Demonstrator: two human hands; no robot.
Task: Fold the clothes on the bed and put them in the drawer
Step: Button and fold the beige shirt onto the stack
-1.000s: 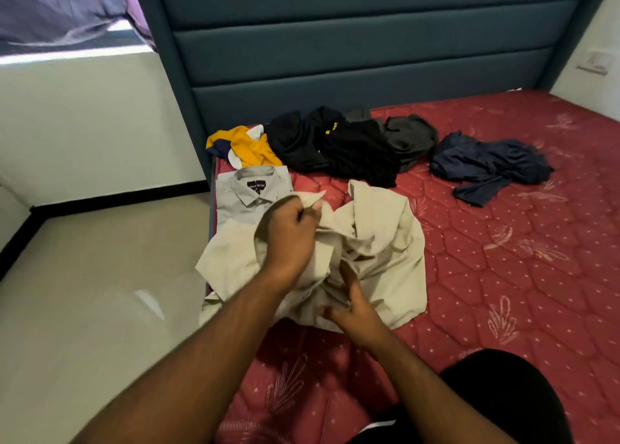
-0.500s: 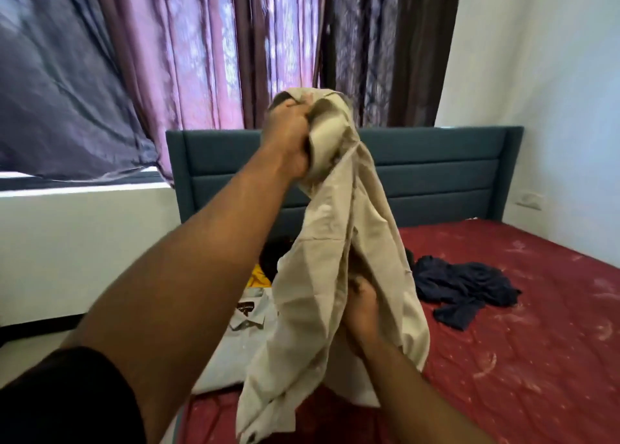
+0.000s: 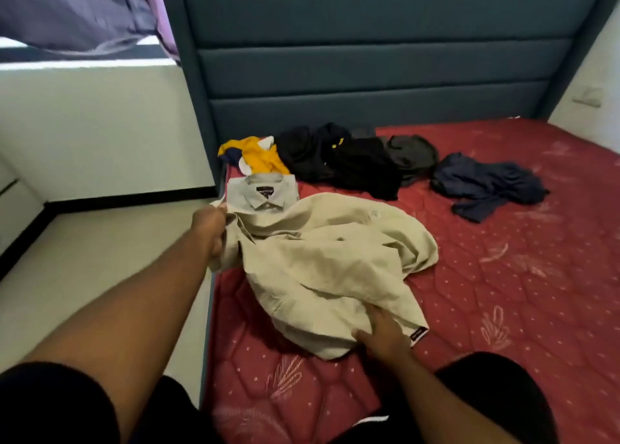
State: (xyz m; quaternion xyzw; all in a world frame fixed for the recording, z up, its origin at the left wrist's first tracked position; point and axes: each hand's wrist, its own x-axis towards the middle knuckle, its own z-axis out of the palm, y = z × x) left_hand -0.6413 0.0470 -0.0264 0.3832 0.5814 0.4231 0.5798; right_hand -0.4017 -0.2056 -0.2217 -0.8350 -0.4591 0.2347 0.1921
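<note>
Red mattress (image 3: pixel 503 292) now bears the formerly raised beige shirt (image 3: pixel 322 262).

A padded teal headboard (image 3: pixel 369 50) in three horizontal panels is standing across the far end, with a red quilted mattress (image 3: pixel 503 292) lying in front of it. Purple curtains (image 3: pixel 77 10) are hanging at upper left above a bright window ledge (image 3: pixel 84 64), daylight coming in there onto a white wall (image 3: pixel 100 131) edged by a black skirting strip (image 3: pixel 127 202). A pale glossy floor (image 3: pixel 100 259) is running along the left; a wall switch plate (image 3: pixel 587 96) is sitting at right.
</note>
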